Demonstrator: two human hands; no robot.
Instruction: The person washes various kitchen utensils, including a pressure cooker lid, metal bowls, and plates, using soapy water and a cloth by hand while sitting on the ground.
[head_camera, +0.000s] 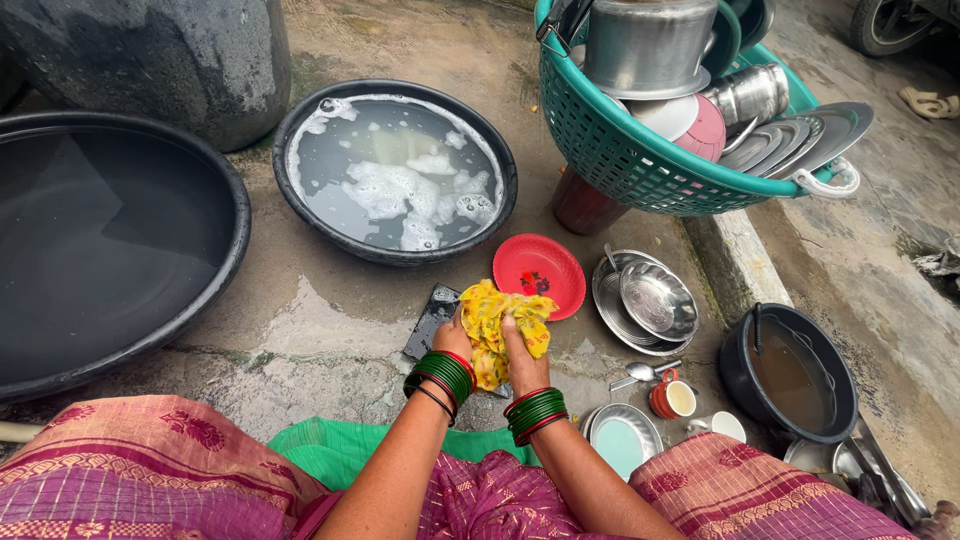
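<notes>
Head view | left hand (455, 338) and right hand (522, 350) both clench yellow cloth (500, 318) | crumpled, red-patterned, wet-looking

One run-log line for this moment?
both hands grip yellow cloth | red plate beside | soapy basin ahead

Wet, cracked concrete ground (300, 330) — raised kerb (735, 255) at right — daylight.
</notes>
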